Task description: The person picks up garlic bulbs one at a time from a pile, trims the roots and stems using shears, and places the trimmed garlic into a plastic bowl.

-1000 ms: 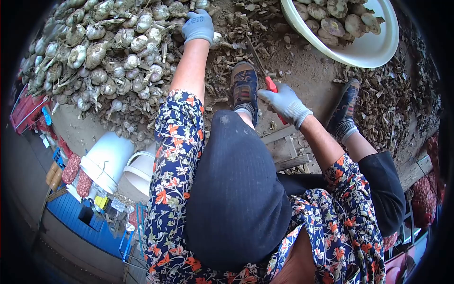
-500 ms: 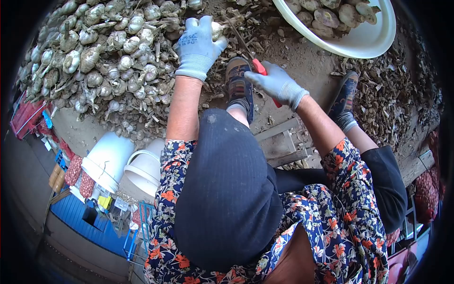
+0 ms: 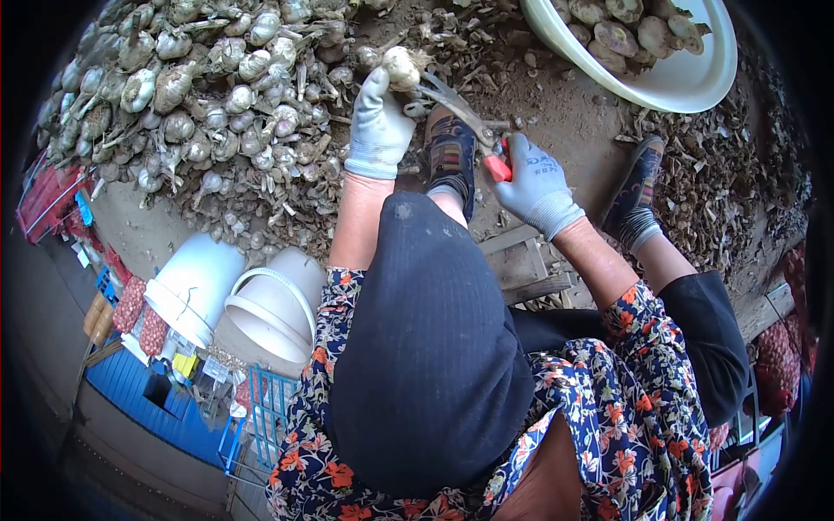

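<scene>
My left hand [image 3: 380, 130], in a grey-white work glove, grips a garlic bulb [image 3: 401, 68] between thumb and fingers, roots toward the right. My gloved right hand [image 3: 537, 184] is closed around the red handles of a pair of shears [image 3: 473, 120]. The two metal blades are spread, and their tips reach just below and right of the bulb. Left of my left hand lies a large heap of garlic [image 3: 234, 104] with dry stalks. Part of the shears' handles is hidden inside my right hand.
At the upper right stands a pale basin [image 3: 708, 82] with trimmed bulbs in it. White buckets [image 3: 195, 278] are at the left. My shoes [image 3: 450, 152] rest on dirt among garlic scraps [image 3: 704, 200]. A wooden frame [image 3: 539, 282] lies between my legs.
My left hand has turned over and come right and down, now holding the bulb up with its roots showing. My right hand has moved slightly right and down; the shears' blades are now spread.
</scene>
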{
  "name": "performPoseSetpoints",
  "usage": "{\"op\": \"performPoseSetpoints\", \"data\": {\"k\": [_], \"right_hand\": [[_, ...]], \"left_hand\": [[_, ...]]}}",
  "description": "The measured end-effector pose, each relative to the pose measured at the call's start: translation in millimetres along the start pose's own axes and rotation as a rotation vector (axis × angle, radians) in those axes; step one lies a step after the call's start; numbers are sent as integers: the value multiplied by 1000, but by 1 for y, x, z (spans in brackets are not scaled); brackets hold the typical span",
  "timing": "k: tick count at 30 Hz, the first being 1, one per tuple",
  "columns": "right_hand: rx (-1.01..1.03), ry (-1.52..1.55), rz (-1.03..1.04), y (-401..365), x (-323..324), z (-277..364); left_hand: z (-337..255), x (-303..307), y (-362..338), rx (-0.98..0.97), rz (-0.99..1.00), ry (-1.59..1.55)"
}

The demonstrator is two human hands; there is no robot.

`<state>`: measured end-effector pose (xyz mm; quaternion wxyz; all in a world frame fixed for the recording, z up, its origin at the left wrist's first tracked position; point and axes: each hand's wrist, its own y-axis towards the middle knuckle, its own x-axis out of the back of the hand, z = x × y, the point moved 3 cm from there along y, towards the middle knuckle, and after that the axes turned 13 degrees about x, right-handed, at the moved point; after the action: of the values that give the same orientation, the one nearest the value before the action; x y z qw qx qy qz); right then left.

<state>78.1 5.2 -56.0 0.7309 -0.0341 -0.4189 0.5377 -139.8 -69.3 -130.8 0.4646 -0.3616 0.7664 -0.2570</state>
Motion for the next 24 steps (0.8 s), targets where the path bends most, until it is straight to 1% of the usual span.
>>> {"op": "performPoseSetpoints", "data": {"k": [1, 2, 3, 4, 5, 6, 8, 9, 11, 12, 14, 15, 16, 17, 18, 19, 20, 22, 23, 24], "right_hand": [[0, -3, -5, 1, 2, 0], [23, -21, -19, 2, 4, 0], [46, -36, -30, 2, 5, -1], [43, -33, -26, 2, 6, -3], [78, -55, -40, 2, 10, -3], [116, -78, -55, 3, 15, -2], [135, -93, -67, 4, 23, 0], [156, -133, -70, 4, 25, -3], [167, -205, -48, 4, 28, -5], [166, -205, -50, 4, 30, -7], [202, -157, -58, 2, 32, -10], [201, -156, -60, 1, 31, -13], [182, -86, -64, 0, 30, -17], [164, -17, -64, 0, 31, -17], [163, -17, -62, 0, 32, -15], [139, 10, -36, -2, 33, -12], [117, 35, -14, -1, 35, -8], [114, -21, 2, 1, 35, -4], [111, -73, 22, 1, 35, -3], [112, -72, 21, 2, 37, -1]], "left_hand": [[-1, 30, 16, -359, -122, 622], [-12, 16, 8, -359, -117, 620], [-23, -14, -9, -142, 116, 401], [-28, -31, -22, 77, 338, 175], [-37, -35, -21, 65, 411, 287], [-41, -34, -26, 57, 342, 345], [-51, -40, -32, 37, 316, 572], [-56, -47, -36, 39, 314, 572], [-65, -62, -41, -195, 283, 1029], [-64, -63, -40, -196, 285, 1030], [-53, -56, -36, 77, 254, 611], [-48, -55, -36, 41, 360, 452], [-42, -48, -32, 41, 364, 454], [-39, -47, -30, -6, 413, 351], [-36, -44, -30, -50, 457, 245], [-32, -39, -29, -62, 399, 256], [-32, -37, -29, -61, 400, 254], [-33, -33, -28, -65, 368, 520], [-36, -47, -36, -43, 310, 559], [-41, -54, -38, -43, 310, 560]]}}
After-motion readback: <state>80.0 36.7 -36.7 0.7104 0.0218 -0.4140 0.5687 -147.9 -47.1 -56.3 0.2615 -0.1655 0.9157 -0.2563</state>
